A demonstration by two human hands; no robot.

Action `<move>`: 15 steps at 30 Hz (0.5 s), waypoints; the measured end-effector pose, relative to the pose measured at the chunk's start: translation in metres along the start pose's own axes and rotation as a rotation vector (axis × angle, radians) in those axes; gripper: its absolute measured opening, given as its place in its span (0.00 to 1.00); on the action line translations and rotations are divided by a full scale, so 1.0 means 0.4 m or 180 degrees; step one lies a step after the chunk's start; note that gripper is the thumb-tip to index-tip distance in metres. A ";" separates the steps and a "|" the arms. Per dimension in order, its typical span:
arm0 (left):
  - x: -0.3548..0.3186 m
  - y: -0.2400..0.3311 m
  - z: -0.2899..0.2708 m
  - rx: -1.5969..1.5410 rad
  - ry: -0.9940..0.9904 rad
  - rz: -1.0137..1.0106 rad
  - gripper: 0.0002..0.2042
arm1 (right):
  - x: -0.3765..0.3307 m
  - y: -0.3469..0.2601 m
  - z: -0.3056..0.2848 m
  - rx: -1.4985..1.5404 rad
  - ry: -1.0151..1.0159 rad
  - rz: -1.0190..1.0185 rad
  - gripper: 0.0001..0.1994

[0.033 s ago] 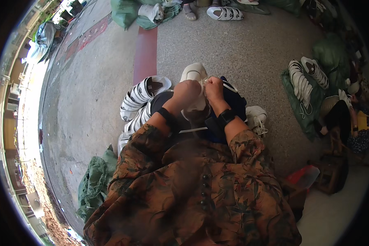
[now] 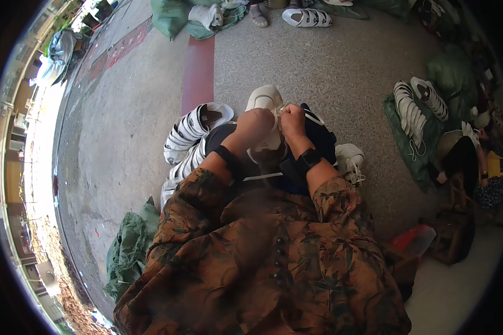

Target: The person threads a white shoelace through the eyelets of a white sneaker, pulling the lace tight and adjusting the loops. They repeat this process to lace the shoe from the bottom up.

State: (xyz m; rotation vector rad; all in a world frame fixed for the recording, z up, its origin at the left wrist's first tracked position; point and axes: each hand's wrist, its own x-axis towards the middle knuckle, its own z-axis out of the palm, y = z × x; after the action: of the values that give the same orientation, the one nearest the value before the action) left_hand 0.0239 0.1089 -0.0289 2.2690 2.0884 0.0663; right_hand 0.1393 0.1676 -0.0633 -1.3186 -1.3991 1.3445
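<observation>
An off-white shoe (image 2: 265,97) rests in front of my lap, its toe pointing away from me. Over its middle, my left hand (image 2: 255,124) is closed, with the fingertips partly hidden behind its back. Close beside it on the right, my right hand (image 2: 292,120) is closed in a pinch. A thin pale shoelace (image 2: 277,113) shows between the two hands, which appear to grip it near the shoe's opening. Nested white shoes (image 2: 180,140) lie to the left of my legs. Another white shoe with loose laces (image 2: 350,159) is by my right knee.
A green sack (image 2: 129,245) lies at the lower left. On the right, nested white shoes (image 2: 411,114) rest on a green sack (image 2: 398,134), near a seated person. More white shoes (image 2: 307,18) and a green sack (image 2: 169,18) are at the far side. A wooden stool (image 2: 446,240) stands lower right.
</observation>
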 end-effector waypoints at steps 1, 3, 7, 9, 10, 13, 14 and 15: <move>0.001 -0.006 0.005 -0.0119 0.0006 0.0001 0.06 | -0.002 0.004 0.001 0.0122 -0.0005 0.0114 0.06; 0.002 -0.012 0.012 -0.0152 -0.0022 0.0075 0.05 | -0.002 0.009 0.001 0.0373 -0.0003 0.0330 0.06; 0.001 -0.005 0.000 0.0103 -0.0080 0.0188 0.04 | -0.003 0.027 0.009 0.0514 0.0223 0.0279 0.06; -0.004 0.005 -0.006 0.0166 -0.0026 0.0149 0.05 | -0.008 0.030 0.018 -0.0059 0.0460 -0.0304 0.06; -0.006 0.008 -0.005 0.0188 0.0021 0.0125 0.06 | -0.014 0.024 0.019 0.0393 0.0458 -0.0129 0.06; -0.009 0.026 -0.023 -0.0112 -0.0013 -0.0256 0.06 | -0.023 0.017 0.010 0.0983 0.0381 0.0034 0.05; -0.009 0.034 -0.032 -0.0273 -0.0053 -0.0434 0.05 | -0.020 0.019 0.007 0.0670 0.0298 -0.0152 0.05; -0.011 0.039 -0.036 -0.0275 -0.0031 -0.0503 0.05 | -0.016 0.019 0.006 0.0366 0.0210 -0.0339 0.05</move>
State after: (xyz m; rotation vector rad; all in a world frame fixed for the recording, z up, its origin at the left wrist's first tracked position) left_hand 0.0380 0.1032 -0.0135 2.0454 2.2059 0.1352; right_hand 0.1394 0.1601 -0.0702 -1.1858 -1.3090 1.2797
